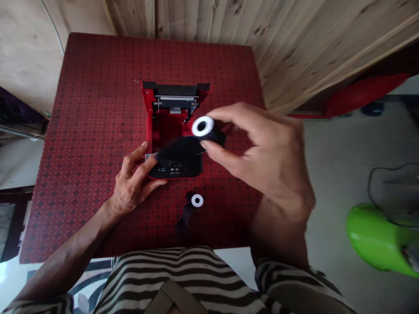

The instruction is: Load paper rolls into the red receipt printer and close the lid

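A small red and black printer point(163, 126) sits open on the red patterned table point(94, 122), its lid tipped back. My right hand point(265, 157) is raised above it, its fingers pinched on a black ribbon roll with a white core point(203, 126); a blurred black ribbon trails from the roll toward the printer's front. My left hand point(135, 181) rests on the table at the printer's front left corner, fingers curled against the black front panel. A second black roll with a white core point(197, 200) lies on the table in front of the printer, with a black strip hanging off it.
The table stands against a wooden plank wall point(294, 39). A green plastic object point(376, 237) sits on the grey floor at the right. A red item point(363, 93) lies by the wall at the right. My striped clothing fills the bottom edge.
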`<state>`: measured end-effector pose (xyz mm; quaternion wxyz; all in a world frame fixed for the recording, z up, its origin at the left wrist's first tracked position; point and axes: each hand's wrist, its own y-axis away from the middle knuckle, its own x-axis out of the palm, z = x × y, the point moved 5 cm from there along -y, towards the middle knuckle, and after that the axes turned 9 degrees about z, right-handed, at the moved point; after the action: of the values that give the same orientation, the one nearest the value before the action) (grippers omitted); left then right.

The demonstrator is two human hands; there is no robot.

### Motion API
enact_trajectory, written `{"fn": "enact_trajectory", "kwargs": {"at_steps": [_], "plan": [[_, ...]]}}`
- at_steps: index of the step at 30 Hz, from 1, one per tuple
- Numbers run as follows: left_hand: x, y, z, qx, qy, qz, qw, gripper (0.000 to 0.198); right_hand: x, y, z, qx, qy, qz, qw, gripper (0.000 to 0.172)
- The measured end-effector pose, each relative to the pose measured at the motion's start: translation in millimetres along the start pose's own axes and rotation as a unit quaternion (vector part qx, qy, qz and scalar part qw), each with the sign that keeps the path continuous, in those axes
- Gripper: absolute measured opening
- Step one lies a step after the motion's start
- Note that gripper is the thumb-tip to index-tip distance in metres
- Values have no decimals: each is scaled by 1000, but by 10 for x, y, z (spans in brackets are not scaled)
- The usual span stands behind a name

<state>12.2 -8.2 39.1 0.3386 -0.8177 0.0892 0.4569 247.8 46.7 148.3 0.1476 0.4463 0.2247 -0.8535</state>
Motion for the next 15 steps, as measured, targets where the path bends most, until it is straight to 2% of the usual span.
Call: {"fn": "enact_trajectory", "kwargs": {"at_steps": [2,3,6,8,11,15], "plan": [[-7,-8,-3,3,-3,4,1000,75,-58,217,-266,42,-99,-33,994,28],[-10,-13,-6,3,-2,6,1000,75,-17,332,-424,72,-145,-45,986,29],[-23,-26,-17,6,-2,6,1000,74,292,665,-879,170,-232,-84,954,31],[-30,-33,-26,8,-8,1,1000,73,549,831,-1079,207,-258,-101,938,31],[-35,-41,-34,9,-18,-2,1000,73,827,951,-1207,222,-275,-102,930,32],[-35,-48,-34,16,-13,-3,1000,74,884,970,-1224,219,-272,-90,933,34]]}}
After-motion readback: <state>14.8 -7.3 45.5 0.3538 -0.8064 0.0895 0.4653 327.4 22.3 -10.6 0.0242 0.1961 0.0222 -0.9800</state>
